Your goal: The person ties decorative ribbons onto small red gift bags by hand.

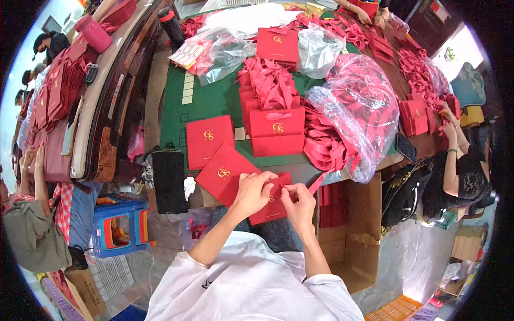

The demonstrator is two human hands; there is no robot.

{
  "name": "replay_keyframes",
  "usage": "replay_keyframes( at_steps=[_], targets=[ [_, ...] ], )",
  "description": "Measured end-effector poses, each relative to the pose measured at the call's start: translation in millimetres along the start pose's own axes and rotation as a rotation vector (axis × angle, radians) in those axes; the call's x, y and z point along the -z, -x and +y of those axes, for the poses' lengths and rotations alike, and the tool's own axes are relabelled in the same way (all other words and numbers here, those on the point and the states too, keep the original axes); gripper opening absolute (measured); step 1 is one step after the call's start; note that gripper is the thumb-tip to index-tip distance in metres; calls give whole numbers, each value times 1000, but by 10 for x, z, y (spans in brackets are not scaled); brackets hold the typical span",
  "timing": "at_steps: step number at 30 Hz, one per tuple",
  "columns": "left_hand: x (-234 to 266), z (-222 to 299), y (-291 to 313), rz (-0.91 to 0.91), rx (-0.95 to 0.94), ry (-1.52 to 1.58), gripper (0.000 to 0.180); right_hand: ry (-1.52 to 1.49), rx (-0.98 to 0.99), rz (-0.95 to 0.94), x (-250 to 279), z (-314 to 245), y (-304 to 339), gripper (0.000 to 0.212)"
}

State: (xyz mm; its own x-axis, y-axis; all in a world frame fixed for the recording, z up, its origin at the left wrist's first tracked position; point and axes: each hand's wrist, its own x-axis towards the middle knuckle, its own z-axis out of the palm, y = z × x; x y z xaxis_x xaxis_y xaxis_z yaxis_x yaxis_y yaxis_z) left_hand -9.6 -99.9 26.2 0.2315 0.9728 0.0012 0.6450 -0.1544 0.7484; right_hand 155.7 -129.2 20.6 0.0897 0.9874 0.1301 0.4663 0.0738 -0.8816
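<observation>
Close to my body, a small red paper gift bag point(263, 216) with gold print is between my two hands. My left hand point(254, 191) is closed on the bag's upper edge, its thumb and fingers pinching there. At the same edge, my right hand point(299, 204) is closed in a pinch, and a bit of red ribbon point(316, 185) shows just above it. What lies between the right fingertips is too small to make out. Beside my left hand lies another flat red bag point(220, 172), with a further red bag point(210, 141) behind it.
Standing red bags point(277, 132) fill the middle of the green mat point(174, 107). To their right, a clear plastic sack point(369, 107) bulges with red ribbons. A cardboard box point(364, 235) stands below the table edge at right. Other people work at both sides and the far end.
</observation>
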Motion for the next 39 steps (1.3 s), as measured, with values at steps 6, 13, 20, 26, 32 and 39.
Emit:
replay_keyframes(
  at_steps=[6, 13, 20, 26, 32, 39],
  targets=[
    [-5, 1, 18, 25, -3, 66, 23, -12, -8, -37, -28, -20, -47, 10],
    [-26, 47, 52, 79, -17, 45, 23, -22, -157, -33, -28, -25, -58, 13],
    [-78, 113, 87, 159, -30, -9, 23, 33, -169, -34, -35, -98, -83, 11],
    [-113, 209, 113, 273, -145, -128, 25, 260, 74, -13, -40, -112, -81, 9],
    [-117, 272, 123, 282, -161, -165, 25, 73, -108, -13, 5, -174, -92, 9],
    [-121, 303, 129, 293, -161, -152, 26, -109, -279, -138, 88, 63, -161, 10]
  ],
)
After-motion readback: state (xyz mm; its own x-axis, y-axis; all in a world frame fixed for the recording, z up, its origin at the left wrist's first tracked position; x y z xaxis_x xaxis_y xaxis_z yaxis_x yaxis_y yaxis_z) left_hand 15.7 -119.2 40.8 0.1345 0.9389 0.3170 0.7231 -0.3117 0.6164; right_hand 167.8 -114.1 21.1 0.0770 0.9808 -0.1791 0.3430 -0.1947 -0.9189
